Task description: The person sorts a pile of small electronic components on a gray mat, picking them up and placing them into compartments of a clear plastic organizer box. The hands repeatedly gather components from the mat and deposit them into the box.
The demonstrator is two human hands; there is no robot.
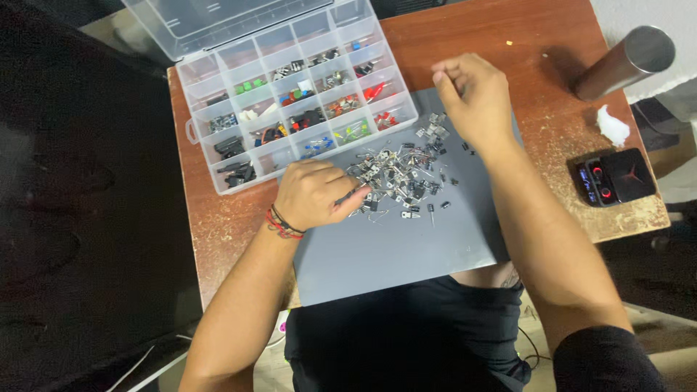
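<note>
Here, a pile of small electronic parts [396,174] lies on a grey mat [406,247], stretching diagonally between both hands. The left hand [314,194] pinches a part at the pile's near end; the right hand [473,94], fingers curled, hovers beyond it. Bare mat lies nearer the body.

Hobby electronics workbench: compartment parts box [290,101], loose components [396,170] on grey mat [406,247], worn wooden table [218,232]
</note>
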